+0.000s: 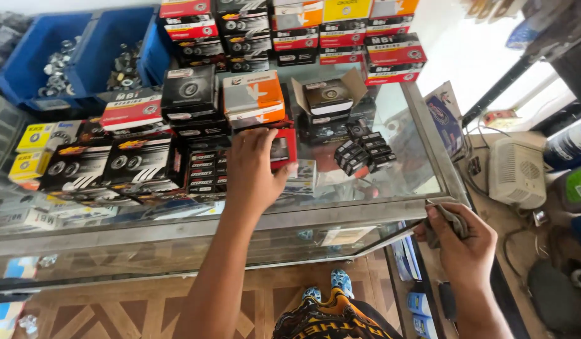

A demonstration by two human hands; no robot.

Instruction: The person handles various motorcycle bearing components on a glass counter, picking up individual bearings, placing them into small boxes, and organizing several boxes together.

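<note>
One small flat red box (283, 149) sits on the glass counter top (391, 107) in the middle of the frame. Its long side runs up and down the frame, with the far end toward the stacked boxes. The left hand (253, 169) lies flat over it, fingers spread wide and touching its left edge, not gripping. At the lower right, the right hand (463, 242) is curled tight around a crumpled grey cloth (450, 220), pressed on the counter's metal corner. Just above the red box sits an orange and grey box (254, 97), and beside that an open black box (328, 95). Blue plastic bins (83, 50) of metal parts fill the upper left.
</note>
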